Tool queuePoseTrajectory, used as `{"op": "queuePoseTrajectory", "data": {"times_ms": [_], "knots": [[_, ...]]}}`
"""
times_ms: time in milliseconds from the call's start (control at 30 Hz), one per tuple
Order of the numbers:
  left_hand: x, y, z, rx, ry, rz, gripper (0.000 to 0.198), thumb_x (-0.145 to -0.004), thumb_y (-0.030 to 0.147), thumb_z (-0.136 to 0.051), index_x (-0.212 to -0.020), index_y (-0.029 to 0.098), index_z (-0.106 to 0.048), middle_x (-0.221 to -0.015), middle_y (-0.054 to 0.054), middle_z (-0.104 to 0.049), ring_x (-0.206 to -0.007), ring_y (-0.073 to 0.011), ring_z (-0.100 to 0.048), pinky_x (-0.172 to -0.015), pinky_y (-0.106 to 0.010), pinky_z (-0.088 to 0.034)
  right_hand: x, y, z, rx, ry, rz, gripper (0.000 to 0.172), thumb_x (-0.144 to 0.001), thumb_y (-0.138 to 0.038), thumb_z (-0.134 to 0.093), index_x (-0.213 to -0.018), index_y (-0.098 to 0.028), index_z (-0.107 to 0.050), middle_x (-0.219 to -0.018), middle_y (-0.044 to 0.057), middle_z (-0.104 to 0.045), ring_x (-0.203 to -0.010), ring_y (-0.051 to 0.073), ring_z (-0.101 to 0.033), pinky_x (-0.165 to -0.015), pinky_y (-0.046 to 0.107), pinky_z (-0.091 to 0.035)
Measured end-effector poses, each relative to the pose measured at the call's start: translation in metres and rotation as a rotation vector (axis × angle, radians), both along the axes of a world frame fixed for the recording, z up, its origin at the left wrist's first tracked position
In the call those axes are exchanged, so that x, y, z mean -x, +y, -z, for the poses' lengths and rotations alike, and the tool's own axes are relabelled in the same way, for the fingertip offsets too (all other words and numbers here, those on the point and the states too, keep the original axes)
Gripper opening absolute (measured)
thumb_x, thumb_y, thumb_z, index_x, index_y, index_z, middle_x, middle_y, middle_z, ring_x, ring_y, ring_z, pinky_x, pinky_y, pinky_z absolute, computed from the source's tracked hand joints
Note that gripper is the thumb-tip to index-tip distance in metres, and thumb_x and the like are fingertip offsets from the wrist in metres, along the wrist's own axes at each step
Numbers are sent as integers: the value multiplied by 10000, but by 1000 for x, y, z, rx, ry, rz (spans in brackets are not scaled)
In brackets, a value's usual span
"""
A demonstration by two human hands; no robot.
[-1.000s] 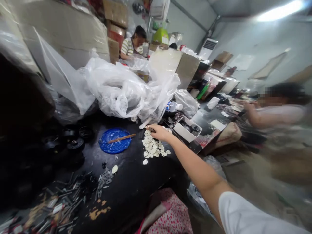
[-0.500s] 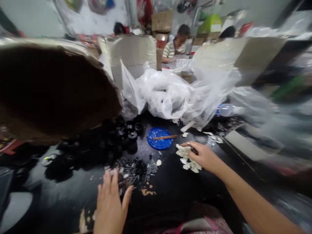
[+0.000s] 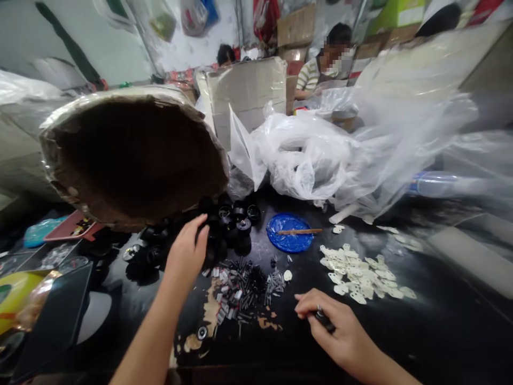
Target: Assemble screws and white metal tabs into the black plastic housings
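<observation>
My left hand (image 3: 186, 251) reaches out over a heap of black round parts (image 3: 224, 222) that spill from a tipped cardboard drum (image 3: 132, 155); its fingers curl down onto them, and whether they grip one is hidden. My right hand (image 3: 336, 326) rests low on the black table (image 3: 420, 331), fingers closed round a small dark tool-like object (image 3: 324, 320). Between the hands lies a pile of small grey metal pins (image 3: 244, 286). Right of that is a scatter of flat white pieces (image 3: 360, 272).
A blue dish (image 3: 289, 239) with a brown stick across it sits behind the pins. Crumpled clear plastic sheeting (image 3: 320, 160) and cardboard boxes (image 3: 244, 91) fill the back. A clear bottle (image 3: 436, 184) lies at the right. Other people sit at work beyond the boxes.
My right hand drew back from the white pieces toward me, still holding the dark object. My left hand moved forward from the pins to the black parts. The view swung left.
</observation>
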State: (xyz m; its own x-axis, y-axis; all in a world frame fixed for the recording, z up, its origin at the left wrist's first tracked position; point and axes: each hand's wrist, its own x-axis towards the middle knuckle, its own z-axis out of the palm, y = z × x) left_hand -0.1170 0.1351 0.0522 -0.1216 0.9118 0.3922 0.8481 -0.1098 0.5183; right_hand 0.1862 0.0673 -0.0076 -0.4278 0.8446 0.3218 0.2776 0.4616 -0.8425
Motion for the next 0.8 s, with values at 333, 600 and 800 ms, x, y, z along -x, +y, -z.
{"op": "queuePoseTrajectory", "data": {"times_ms": [333, 600, 800], "knots": [[-60, 169, 11, 337, 364, 475, 371, -861, 375, -620, -1186, 198, -588, -1304, -111, -561, -1139, -300, -553, -932, -557, -445, 8, -1, 2, 26, 55, 73, 199, -792, -67, -470, -842, -219, -588, -730, 6, -614, -741, 146, -637, -886, 355, -551], [-35, 136, 29, 405, 467, 392, 381, -879, 389, -588, -1211, 202, -574, -1333, -116, -542, -1187, -310, -521, -972, -581, -402, 4, 0, 5, 146, 102, 101, 212, -768, -54, -476, -841, -195, -616, -766, 22, -634, -811, 161, -654, -782, 291, -536], [-20, 103, 32, 439, 408, 250, 368, -872, 371, -602, -1198, 201, -586, -1373, -117, -515, -1227, -325, -489, -996, -606, -369, 3, 0, 4, 198, 78, 73, 219, -768, -42, -462, -830, -189, -612, -769, 12, -633, -754, 132, -627, -723, 246, -497]]}}
